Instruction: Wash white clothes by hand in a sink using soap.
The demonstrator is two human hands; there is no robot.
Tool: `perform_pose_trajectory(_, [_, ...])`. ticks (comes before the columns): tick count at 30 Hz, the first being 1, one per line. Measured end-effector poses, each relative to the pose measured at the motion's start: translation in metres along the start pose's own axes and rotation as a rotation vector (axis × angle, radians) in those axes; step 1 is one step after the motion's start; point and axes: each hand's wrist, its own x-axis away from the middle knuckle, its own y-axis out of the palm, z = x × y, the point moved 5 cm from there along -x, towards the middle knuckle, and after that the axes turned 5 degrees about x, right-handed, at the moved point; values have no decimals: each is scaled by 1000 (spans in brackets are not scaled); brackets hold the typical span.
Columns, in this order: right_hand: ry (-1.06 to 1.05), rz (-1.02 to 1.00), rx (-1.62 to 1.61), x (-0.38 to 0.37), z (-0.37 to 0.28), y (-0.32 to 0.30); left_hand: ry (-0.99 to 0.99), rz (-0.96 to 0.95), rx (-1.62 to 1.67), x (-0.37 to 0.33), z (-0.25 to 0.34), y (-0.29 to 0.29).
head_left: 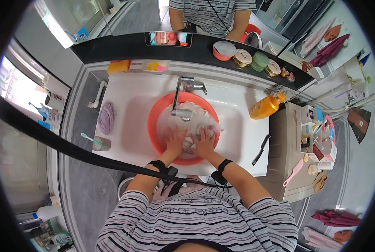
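White cloth: a wet, bunched white garment (194, 126) lies in soapy water inside the orange basin (156, 126), gathered between the two hands near the basin's front rim.
Left hand (176, 141): palm down on the cloth, fingers curled into it; it looks closed on the fabric.
Right hand (204, 143): beside the left, almost touching it, fingers dug into the same bunch and gripping it.
Step in hand: judging by the paired grips and the suds, this is the scrubbing stage of a hand wash, fabric worked against fabric.
Next move calls for: a firm hold with both hands, short rubbing strokes, and keeping the cloth low in the basin so water does not spill over the rim.
Basin place: it sits in the white sink (242, 138), under the chrome tap (181, 112).
Around: an orange pump bottle (265, 107) on the sink's right edge, a black comb (261, 150) nearer the front, a purple cloth (106, 117) and a toothbrush in a cup (99, 143) on the left.
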Motion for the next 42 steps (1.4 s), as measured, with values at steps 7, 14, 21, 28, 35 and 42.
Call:
perform_pose_trajectory(7, [-42, -399, 30, -21, 6, 34, -44, -144, 161, -22, -20, 68])
perform_pose_trajectory(14, [-106, -76, 113, -33, 23, 96, -115, -511, 296, -40, -29, 105])
perform_pose_trajectory(21, [77, -196, 14, -10, 20, 34, -99, 258, 299, -22, 17, 42])
perform_pose_trajectory(28, [216, 24, -426, -12, -6, -13, -656, -268, 1872, 6, -3, 1])
perform_pose_trajectory(35, [19, 172, -920, -18, -76, -113, -458, -549, 2503, 10, -22, 17])
perform_pose_trajectory(42, [12, 394, -707, -25, -109, -136, -387, -523, 2428, 19, -20, 15])
